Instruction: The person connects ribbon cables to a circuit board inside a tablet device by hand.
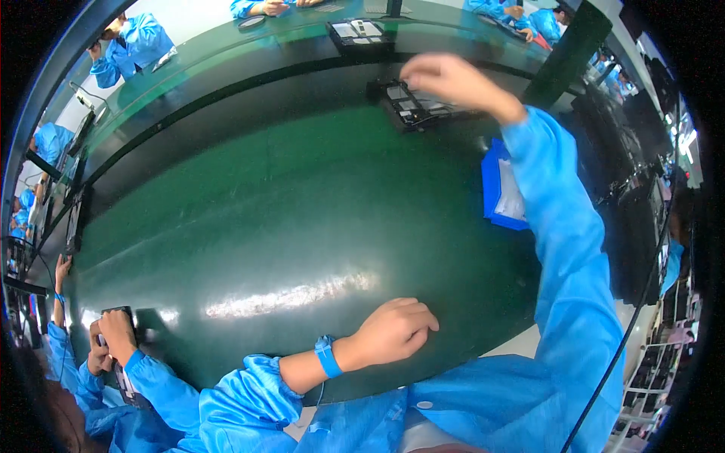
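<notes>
While our right hand hangs out beyond the blue bin, our left hand lies well to the bin's left and nearer to us, by the near edge of the green bench. The left fingers are curled in, making a loose fist with the thumb at its right side; its palm is turned from view. We wear a blue band on that wrist, just past the gathered cuff.

The right hand is blurred and its fingers look bent, but we cannot tell whether they are parted or closed, or whether they touch anything. In our view it overlaps the right part of a black tray, which lies beyond the bin and to its left and carries pale and dark parts. Our right sleeve passes across the bin's right side, and white sheets show inside the bin.

Farther beyond the bin, past the first tray, we see a second tray with pale pieces in it. A dark post slants up beyond the bin, to its right. Far to the bin's left, near our left sleeve, a co-worker's hands hold a dark device. More people in blue sit around the far side.
</notes>
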